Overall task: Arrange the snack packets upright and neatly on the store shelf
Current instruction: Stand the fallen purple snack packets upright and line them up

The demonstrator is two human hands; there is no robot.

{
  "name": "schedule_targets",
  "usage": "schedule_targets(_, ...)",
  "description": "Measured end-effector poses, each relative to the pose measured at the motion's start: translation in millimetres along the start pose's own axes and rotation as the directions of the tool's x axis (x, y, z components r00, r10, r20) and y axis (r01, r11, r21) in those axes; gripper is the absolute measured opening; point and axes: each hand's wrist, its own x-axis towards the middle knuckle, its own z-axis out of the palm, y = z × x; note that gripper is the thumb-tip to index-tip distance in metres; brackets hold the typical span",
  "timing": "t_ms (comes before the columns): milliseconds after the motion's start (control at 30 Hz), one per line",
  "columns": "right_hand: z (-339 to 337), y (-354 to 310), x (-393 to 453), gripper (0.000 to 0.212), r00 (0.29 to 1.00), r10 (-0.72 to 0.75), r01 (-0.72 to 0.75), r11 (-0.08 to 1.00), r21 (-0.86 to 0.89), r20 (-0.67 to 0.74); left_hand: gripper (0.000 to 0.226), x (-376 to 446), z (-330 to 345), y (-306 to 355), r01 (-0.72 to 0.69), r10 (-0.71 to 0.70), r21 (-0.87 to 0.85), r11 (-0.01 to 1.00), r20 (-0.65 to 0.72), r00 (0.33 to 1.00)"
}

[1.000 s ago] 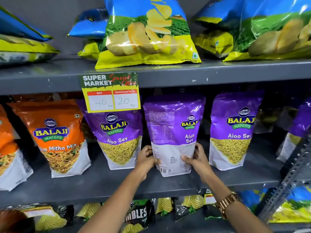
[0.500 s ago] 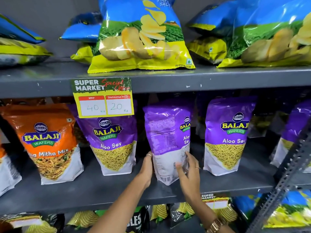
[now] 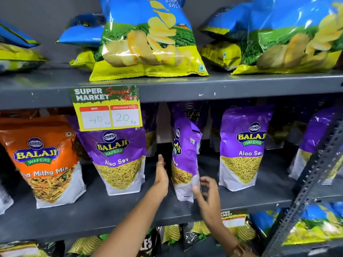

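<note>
The middle purple Aloo Sev packet (image 3: 183,156) stands on the grey middle shelf (image 3: 111,216), turned almost edge-on with its front facing left. My right hand (image 3: 208,193) holds its lower right edge, thumb in front and fingers curled behind. My left hand (image 3: 161,176) is flat with fingers straight, just left of the packet with a narrow dark gap between them. Two more purple Aloo Sev packets stand upright facing forward, one on the left (image 3: 118,160) and one on the right (image 3: 243,147). An orange Mitha Mix packet (image 3: 46,162) leans at the far left.
A yellow price tag (image 3: 107,108) hangs from the upper shelf edge. Blue and yellow chip bags (image 3: 148,39) lie on the top shelf. More purple packets stand behind in the dark. A slotted metal upright (image 3: 311,184) slants across the right. Dark bags fill the lower shelf.
The middle packet has turned from back-facing to nearly edge-on. My left hand let go of it and drew slightly left. My right hand slid to its lower right edge.
</note>
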Motion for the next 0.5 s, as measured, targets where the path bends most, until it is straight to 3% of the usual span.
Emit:
schedule_targets(133, 3.8, 9.6, -2.6, 0.050, 0.997, 0.060, -0.056, 0.994, -0.096, 0.038, 0.067, 10.3, 3.9, 3.2, 0.081, -0.090, 0.050, 0.995, 0.200, 0.976)
schedule_targets(233, -1.0, 10.5, 6.9, 0.031, 0.992, 0.120, -0.122, 0.991, 0.046, 0.042, 0.065, 27.0, -2.1, -13.4, -0.019, 0.010, 0.102, 0.995, 0.093, 0.996)
schedule_targets(333, -9.9, 12.4, 22.3, 0.023, 0.980, 0.151, -0.168, 0.977, 0.128, 0.131, 0.082, 35.8, -19.5, -28.2, -0.092, 0.090, 0.179, 0.980, 0.019, 0.996)
schedule_targets(400, -11.5, 19.0, 35.0, 0.016, 0.970, 0.195, -0.215, 0.966, 0.144, 0.144, 0.067, 11.1, -24.8, -20.4, -0.163, 0.158, 0.229, 0.960, 0.037, 0.987)
schedule_targets(500, -9.7, 21.8, 54.6, 0.031, 0.939, 0.300, -0.330, 0.923, 0.197, 0.167, 0.041, -11.0, -31.8, -22.4, -0.265, 0.254, 0.292, 0.919, 0.075, 0.964)
